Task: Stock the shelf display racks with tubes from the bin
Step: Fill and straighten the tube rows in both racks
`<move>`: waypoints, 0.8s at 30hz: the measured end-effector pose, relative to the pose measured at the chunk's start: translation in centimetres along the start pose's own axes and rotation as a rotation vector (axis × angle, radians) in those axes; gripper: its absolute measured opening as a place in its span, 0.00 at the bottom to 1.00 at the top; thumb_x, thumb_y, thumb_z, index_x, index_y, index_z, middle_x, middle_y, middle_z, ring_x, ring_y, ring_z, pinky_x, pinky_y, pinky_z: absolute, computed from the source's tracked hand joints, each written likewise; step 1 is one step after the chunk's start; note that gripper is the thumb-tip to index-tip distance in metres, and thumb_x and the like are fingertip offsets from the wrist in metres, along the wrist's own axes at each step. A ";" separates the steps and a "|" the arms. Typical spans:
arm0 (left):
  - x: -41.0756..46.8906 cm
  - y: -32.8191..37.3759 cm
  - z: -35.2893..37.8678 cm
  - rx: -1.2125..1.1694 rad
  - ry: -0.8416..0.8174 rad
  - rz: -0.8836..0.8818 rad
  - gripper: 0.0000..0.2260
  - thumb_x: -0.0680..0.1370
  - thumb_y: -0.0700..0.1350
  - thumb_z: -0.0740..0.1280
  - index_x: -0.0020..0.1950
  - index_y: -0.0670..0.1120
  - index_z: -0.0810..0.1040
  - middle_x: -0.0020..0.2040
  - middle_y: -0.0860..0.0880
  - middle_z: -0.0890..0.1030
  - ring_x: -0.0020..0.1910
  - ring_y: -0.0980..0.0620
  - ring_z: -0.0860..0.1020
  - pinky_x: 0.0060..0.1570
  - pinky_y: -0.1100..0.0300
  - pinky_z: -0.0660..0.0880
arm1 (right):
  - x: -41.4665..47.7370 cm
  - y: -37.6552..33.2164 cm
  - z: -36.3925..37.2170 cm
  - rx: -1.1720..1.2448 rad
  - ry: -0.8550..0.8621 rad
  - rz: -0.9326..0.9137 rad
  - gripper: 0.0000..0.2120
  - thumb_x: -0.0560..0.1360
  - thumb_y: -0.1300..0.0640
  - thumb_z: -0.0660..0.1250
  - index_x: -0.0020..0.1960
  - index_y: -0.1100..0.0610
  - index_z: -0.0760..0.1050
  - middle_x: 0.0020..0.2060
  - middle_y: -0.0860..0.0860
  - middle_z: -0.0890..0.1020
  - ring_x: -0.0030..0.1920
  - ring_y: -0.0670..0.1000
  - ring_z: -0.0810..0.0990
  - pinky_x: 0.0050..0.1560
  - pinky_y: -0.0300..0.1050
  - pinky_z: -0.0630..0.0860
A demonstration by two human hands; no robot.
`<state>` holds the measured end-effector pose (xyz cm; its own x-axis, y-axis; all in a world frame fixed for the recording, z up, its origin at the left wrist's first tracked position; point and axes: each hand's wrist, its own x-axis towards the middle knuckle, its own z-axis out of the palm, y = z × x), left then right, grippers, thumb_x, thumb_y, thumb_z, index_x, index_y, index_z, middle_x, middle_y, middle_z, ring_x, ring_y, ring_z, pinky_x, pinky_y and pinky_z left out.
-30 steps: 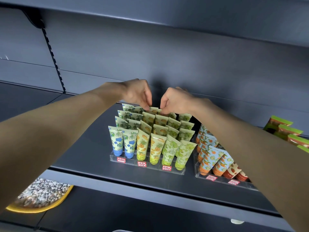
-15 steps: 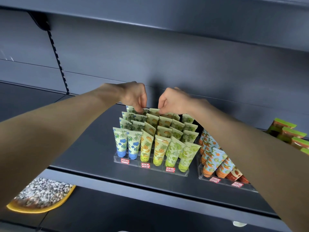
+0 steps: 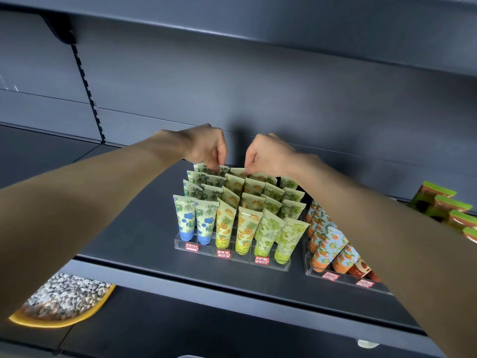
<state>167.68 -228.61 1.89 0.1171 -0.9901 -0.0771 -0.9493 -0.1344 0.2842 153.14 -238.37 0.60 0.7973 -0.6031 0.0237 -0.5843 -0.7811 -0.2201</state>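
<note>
step: seating back-row tubes (image 3: pixel 238 171) at 12 o'clock of clear rack (image 3: pixel 232 257) | grip: left hand (image 3: pixel 206 148) and right hand (image 3: pixel 268 157) both pinching their crimped tops | how: probably pressing straight down, aligning crimps, avoiding tipping the rows in front | around: second rack (image 3: pixel 343 280) at 3 o'clock crowding right forearm; pebble tray (image 3: pixel 64 303) sitting at 7 o'clock; bin not showing

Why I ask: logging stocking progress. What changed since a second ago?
Little. The left hand edged slightly left along the back row, widening the gap to the right hand. Nothing was taken or let go: both still pinch tops of back-row tubes. The rack stayed put.
</note>
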 end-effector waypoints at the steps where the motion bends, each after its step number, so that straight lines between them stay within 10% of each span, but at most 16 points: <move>1: 0.0 0.0 0.0 0.009 0.003 0.005 0.05 0.71 0.42 0.73 0.38 0.52 0.81 0.33 0.56 0.81 0.40 0.55 0.81 0.45 0.62 0.74 | 0.0 0.0 0.0 0.002 0.004 -0.002 0.13 0.67 0.54 0.74 0.27 0.47 0.76 0.45 0.54 0.81 0.52 0.59 0.78 0.56 0.52 0.76; 24: -0.2 0.1 -0.2 0.051 0.009 -0.018 0.05 0.73 0.46 0.70 0.46 0.48 0.83 0.42 0.50 0.83 0.49 0.51 0.79 0.55 0.54 0.75 | -0.1 -0.3 -0.1 0.017 0.005 0.019 0.10 0.67 0.54 0.73 0.28 0.48 0.76 0.44 0.53 0.81 0.50 0.57 0.79 0.53 0.51 0.78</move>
<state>167.59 -228.45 2.11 0.1363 -0.9880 -0.0733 -0.9607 -0.1499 0.2337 153.29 -238.08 0.75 0.7854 -0.6185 0.0243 -0.5965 -0.7668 -0.2371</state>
